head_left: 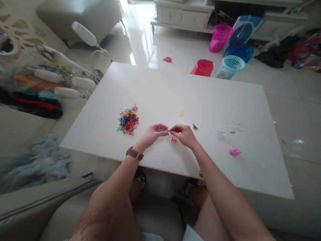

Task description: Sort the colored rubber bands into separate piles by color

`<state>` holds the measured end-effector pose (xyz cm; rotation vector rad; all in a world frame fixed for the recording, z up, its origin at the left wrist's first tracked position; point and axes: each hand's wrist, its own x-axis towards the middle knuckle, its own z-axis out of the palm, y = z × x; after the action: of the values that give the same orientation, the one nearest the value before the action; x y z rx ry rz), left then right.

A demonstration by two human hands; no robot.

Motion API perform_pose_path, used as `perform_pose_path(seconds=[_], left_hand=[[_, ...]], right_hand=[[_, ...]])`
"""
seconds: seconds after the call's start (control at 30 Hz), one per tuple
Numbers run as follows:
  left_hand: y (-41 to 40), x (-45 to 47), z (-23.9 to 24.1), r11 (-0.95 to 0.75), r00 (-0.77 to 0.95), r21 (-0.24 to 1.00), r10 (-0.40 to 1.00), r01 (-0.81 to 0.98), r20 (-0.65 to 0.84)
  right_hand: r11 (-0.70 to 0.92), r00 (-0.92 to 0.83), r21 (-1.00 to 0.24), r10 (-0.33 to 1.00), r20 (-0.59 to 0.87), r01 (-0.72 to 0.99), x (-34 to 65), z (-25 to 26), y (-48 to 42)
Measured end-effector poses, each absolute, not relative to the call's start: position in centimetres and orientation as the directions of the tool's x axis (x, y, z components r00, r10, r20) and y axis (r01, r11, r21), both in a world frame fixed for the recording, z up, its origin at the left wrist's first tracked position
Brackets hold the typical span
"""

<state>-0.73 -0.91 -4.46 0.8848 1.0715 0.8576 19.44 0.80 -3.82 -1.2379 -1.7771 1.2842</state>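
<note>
My left hand (156,133) and my right hand (184,134) meet over the white table, fingers pinched. Between their fingertips is a small red plastic piece (169,131), too small to make out in detail. Just below the hands lie more red pieces (173,139). A few yellow pieces (181,113) sit beyond my right hand, and black pieces (195,127) are to its right. To the left of my left hand is a heaped pile of small multicoloured pieces (128,120). Their exact kind cannot be told.
On the right of the table (155,87), a clear plastic bottle (230,131) lies on its side near a pink object (234,151). Past the far edge are a red bin (203,67) and a light blue basket (229,68). A white lamp with several arms (82,83) stands left.
</note>
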Motion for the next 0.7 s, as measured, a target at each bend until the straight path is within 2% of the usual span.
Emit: perform_pose_path(seconds=[0.13,0.23,0.37,0.47,0.7], left_hand=[[-0.9,-0.9,-4.4,0.390,0.230,0.918,0.903,-0.080,-0.363],[-1.0,-1.0,-4.5,0.386,0.188,0.923,0.906,-0.002,-0.378],[-1.1,-0.9,-4.6,0.380,0.154,0.923,0.910,0.059,-0.384],[-1.2,-0.8,-4.5,0.374,0.154,0.922,0.910,0.096,-0.385],[-1.3,-0.3,-5.1,0.334,0.141,0.928,0.923,0.167,-0.357]], right_hand=[[0.092,-0.259,-0.906,0.966,-0.020,0.414,19.9,-3.6,1.1],[0.041,-0.205,-0.859,0.976,-0.075,0.510,20.6,-3.7,1.5],[0.035,-0.302,-0.756,0.928,-0.219,0.653,21.4,-4.2,1.7],[0.075,-0.359,-0.708,0.896,-0.261,0.702,21.3,-4.5,1.4],[0.079,-0.445,-0.730,0.836,-0.323,0.679,20.9,-4.5,1.0]])
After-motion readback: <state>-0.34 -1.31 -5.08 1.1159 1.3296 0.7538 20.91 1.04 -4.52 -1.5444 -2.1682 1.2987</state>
